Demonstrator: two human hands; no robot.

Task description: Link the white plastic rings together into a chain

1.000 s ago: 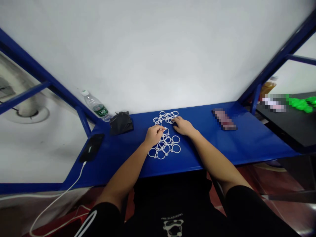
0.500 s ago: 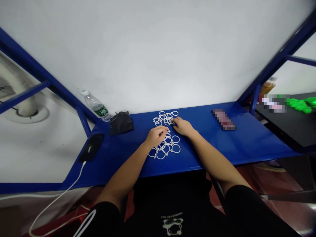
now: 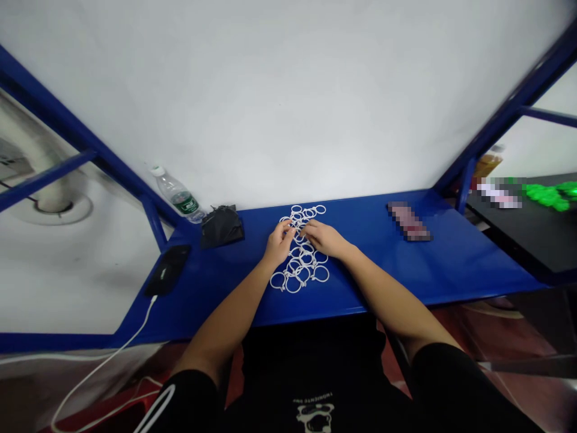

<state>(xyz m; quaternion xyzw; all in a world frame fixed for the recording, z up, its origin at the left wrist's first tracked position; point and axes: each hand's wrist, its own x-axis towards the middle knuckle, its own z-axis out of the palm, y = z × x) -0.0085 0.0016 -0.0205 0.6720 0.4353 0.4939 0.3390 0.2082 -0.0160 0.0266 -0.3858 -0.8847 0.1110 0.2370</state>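
Note:
On the blue table, several white plastic rings with small clip-like tabs lie in two loose groups. The far rings [image 3: 309, 213] sit near the wall, and the near rings [image 3: 294, 284] overlap one another towards the front edge. My left hand [image 3: 279, 242] is over the left side, thumb and fingers pinched on a white ring that they partly hide. Close beside it, my right hand [image 3: 323, 238] has curled fingers at a white ring [image 3: 301, 236] between the two hands. Which parts of the ring each hand grips is hard to make out.
A water bottle [image 3: 183, 198] leans by the wall at the left, beside a black plastic bag [image 3: 222, 227]. A black phone [image 3: 167, 269] with a white cable [image 3: 137, 340] lies at the left edge. A blurred-out phone-like object [image 3: 409, 221] lies at the right. Blue frame bars flank both sides.
My right hand has moved left and nearer from the far rings to meet my left hand. My left hand has shifted slightly away from me, uncovering more of the near rings.

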